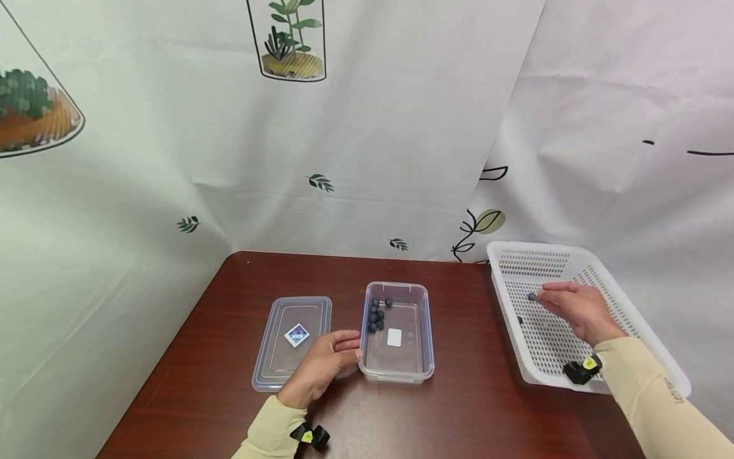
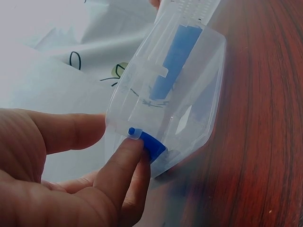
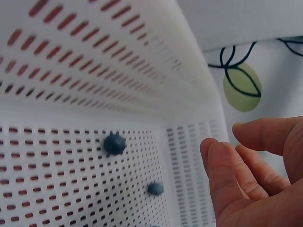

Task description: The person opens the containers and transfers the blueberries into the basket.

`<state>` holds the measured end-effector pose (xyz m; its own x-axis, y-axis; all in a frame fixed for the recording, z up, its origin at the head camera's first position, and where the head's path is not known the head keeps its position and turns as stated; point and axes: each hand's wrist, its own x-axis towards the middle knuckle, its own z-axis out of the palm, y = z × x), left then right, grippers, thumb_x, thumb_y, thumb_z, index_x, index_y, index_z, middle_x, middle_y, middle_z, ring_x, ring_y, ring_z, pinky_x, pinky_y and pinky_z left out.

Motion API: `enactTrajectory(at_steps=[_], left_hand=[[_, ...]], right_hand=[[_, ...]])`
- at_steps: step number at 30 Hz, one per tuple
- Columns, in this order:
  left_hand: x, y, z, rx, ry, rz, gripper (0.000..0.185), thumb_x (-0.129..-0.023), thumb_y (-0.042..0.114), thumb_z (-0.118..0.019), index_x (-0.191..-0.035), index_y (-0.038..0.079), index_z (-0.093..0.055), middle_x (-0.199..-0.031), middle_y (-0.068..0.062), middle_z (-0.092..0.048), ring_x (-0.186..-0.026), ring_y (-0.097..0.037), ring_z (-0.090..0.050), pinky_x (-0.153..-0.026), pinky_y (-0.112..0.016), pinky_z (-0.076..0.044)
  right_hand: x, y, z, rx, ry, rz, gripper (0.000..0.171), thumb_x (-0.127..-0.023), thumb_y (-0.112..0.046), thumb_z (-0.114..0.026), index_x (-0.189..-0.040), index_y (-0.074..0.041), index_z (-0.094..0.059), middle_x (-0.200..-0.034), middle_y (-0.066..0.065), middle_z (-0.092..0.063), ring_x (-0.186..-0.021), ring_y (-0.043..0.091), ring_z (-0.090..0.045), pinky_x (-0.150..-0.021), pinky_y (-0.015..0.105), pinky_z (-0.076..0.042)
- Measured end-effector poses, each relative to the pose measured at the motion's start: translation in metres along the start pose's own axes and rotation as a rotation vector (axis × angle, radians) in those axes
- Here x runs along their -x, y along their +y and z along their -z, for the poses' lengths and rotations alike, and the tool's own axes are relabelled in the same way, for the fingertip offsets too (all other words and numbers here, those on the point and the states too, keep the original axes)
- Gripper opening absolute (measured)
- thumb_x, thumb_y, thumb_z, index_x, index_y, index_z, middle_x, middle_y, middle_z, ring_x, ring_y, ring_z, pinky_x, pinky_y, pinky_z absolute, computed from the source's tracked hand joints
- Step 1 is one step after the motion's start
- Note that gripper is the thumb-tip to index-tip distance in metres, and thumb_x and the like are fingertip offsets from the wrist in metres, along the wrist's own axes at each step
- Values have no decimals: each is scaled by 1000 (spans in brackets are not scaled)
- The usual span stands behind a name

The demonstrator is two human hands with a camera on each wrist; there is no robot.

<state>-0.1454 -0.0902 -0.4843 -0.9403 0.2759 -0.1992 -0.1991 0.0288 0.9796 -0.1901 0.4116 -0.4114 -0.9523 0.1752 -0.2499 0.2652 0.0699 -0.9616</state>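
Observation:
My left hand [image 1: 328,362] is at the left wall of a clear plastic food container [image 1: 395,368], its fingertips touching that side. In the left wrist view the fingers meet a blue strip [image 2: 154,146] on the container. Several blueberries [image 1: 376,319] lie along the container's left side. Over a white perforated basket [image 1: 518,344] at the right, my right hand [image 1: 582,311] hovers with thumb and fingers apart. Nothing shows between them. One blueberry [image 3: 115,144] and a farther blueberry [image 3: 155,188] lie on the basket floor, apart from the fingers.
A clear lid [image 1: 275,357] with a blue-and-white label lies flat left of the container, partly behind the left hand. All stand on a dark red-brown wooden table [image 1: 459,408]. A white patterned cloth [image 1: 401,159] hangs behind the table.

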Motion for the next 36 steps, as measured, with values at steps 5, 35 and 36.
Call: enactTrajectory(at_steps=[5, 35, 36], left_hand=[[-1, -1, -1, 8, 11, -1, 53, -93, -4, -68, -142, -18, -51, -137, -37, -61, -123, -33, -65, -89, -25, -56], [-1, 0, -1, 13, -8, -8, 52, -94, -4, -66, -143, -16, -53, -138, -36, -61, -124, -34, -65, -92, -27, -57], [-1, 0, -1, 17, -7, -9, 52, -94, -4, -66, -142, -16, -53, -138, -36, -61, -124, -34, -65, -92, -26, -57]], right_hand=[[2, -8, -12, 138, -28, 53, 19, -99, -13, -74, -118, -9, -74, -89, -16, -77, -85, -2, -74, -83, 20, -61], [22, -60, -162, 354, -156, 252, 42, -93, -22, -80, -126, 2, -72, -103, 3, -81, -89, 6, -72, -81, 21, -58], [21, -60, -168, 353, -166, 251, 41, -93, -22, -80, -126, 1, -72, -105, 4, -81, -90, 8, -72, -82, 22, -58]])
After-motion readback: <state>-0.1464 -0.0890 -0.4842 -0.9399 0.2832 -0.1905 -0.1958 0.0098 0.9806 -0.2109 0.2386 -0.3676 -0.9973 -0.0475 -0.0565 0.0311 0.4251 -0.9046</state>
